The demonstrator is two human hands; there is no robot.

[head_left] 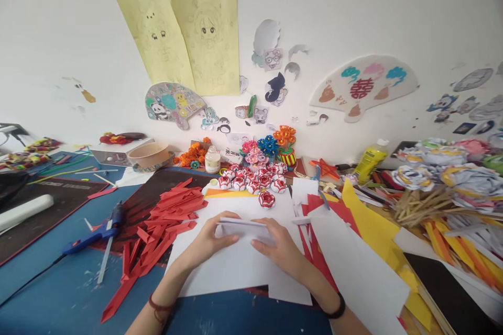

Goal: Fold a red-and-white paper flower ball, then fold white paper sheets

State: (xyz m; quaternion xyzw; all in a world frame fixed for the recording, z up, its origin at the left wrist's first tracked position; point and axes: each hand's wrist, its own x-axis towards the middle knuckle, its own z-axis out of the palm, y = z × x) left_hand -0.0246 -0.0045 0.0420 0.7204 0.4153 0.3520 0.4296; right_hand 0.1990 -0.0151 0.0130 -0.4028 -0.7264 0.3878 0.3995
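My left hand (212,241) and my right hand (278,247) hold a narrow folded strip of white paper (242,223) by its two ends. The strip is level, with the fingers behind it and the thumbs on the near side. Beneath it lie white paper sheets (220,276). Just beyond my hands is a single red-and-white paper flower (266,199), in front of a cluster of similar flowers (239,182). To the left of my left hand, red folded paper strips (173,209) form a loose pile.
A blue glue gun (98,235) with a cord rests at left. Behind are a round bowl (148,155), a glue jar (212,160) and a yellow bottle (370,161). White sheets (353,256), yellow paper (375,225) and a dark flat object (448,293) lie at right.
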